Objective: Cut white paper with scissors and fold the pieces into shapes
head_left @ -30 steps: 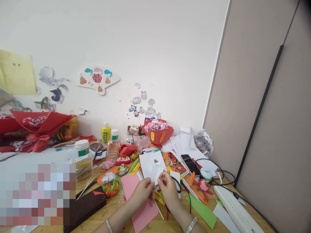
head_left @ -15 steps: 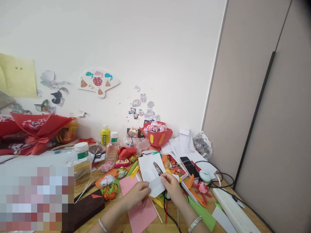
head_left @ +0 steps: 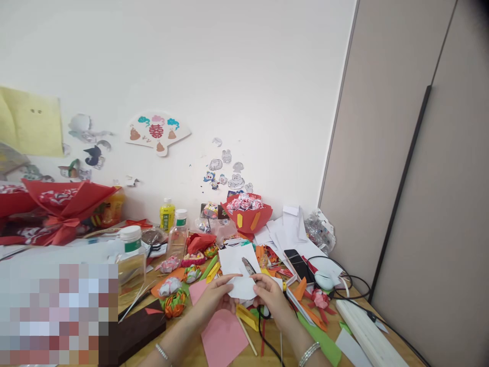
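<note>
From my remote seat I see the wooden table (head_left: 189,353) spread across the lower view, littered with crumpled coloured paper (head_left: 175,303). A pink sheet (head_left: 225,340) lies on it, partly under the left arm, and a white sheet (head_left: 239,257) lies just beyond the hands. Between the hands, on the near side of that sheet, I have the small white paper piece (head_left: 242,289): plain, straight-edged, its broad face toward me. The left hand (head_left: 217,294) is closed on its left side, thumb on top, index finger stretched along the far edge. The right hand (head_left: 267,293) pinches the opposite side, fingers bent. A pixelated block (head_left: 57,316) masks the lower left, the forearms (head_left: 186,329) are cut off below, the fingers under the paper are mostly hidden, and I can't tell whether the right fingertips touch the slim grey tool (head_left: 248,266) beside them
</note>
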Demonstrator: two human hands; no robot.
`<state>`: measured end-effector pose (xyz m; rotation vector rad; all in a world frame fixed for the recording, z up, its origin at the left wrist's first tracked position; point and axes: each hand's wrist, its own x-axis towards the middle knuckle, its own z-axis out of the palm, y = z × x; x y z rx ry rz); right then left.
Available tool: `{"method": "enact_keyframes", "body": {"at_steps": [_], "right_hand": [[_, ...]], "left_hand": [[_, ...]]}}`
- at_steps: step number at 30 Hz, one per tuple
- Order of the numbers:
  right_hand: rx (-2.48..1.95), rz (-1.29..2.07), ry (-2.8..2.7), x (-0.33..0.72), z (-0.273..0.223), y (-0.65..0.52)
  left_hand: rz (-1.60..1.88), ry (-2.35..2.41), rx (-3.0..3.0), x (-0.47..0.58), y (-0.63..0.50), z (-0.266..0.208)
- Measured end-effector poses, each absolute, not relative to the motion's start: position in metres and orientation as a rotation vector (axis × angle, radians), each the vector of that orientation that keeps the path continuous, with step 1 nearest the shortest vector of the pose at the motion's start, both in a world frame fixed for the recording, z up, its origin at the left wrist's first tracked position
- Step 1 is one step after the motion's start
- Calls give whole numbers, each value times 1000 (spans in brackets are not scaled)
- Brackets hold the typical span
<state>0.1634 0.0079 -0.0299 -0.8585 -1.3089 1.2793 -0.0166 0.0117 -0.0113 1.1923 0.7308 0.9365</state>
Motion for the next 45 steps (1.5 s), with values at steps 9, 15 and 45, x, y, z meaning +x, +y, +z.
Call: {"method": "enact_keyframes", "body": {"at_steps": [9,15,45], "right_hand": [[-835,1238,-1273,157,-25,1],[-883,1069,-1394,160,-38,9],[-1061,855,-1619,165,-41,10]], "left_hand": [[1015,646,1020,-14,7,-12],[1018,631,1054,-14,6,-14],[902,923,1448,-6,9,-23]]}}
